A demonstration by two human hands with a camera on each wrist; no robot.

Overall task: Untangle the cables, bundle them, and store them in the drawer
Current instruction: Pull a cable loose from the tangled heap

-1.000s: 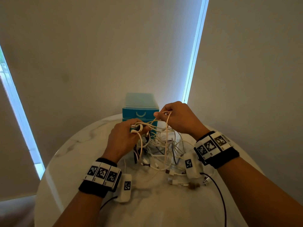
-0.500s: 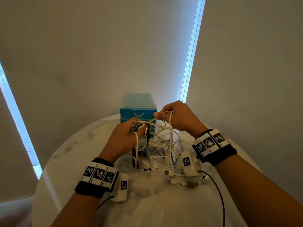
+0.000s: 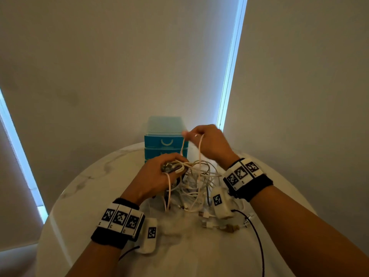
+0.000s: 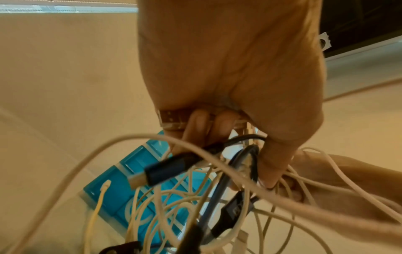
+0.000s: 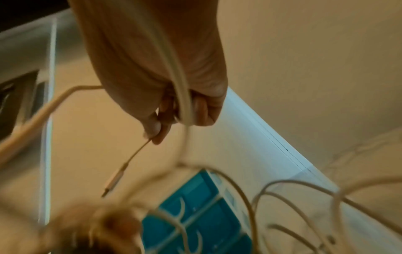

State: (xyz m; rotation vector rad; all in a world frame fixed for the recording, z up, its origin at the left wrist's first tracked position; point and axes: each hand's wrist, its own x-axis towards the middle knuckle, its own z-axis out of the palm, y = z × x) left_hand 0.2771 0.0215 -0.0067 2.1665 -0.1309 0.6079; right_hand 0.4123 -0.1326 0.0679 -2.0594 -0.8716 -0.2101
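Note:
A tangle of white and dark cables (image 3: 196, 183) hangs over the round marble table (image 3: 83, 188), just in front of a blue drawer unit (image 3: 165, 139). My left hand (image 3: 159, 176) grips a clump of cable ends and plugs (image 4: 172, 166) above the table. My right hand (image 3: 207, 142) is raised higher, by the drawer unit's top right corner, and pinches a thin white cable (image 5: 185, 96) whose plug end (image 5: 113, 180) dangles below the fingers. Loops of that cable run down to the tangle. The drawers (image 5: 191, 211) are closed.
Loose plugs (image 3: 207, 218) lie on the table near my right wrist. A black lead (image 3: 257, 238) runs from the wrist camera across the table's front. Walls with lit window strips stand close behind the table.
My right hand has lifted up and back, drawing the white cable out of the tangle. My left hand has stayed low, holding the clump.

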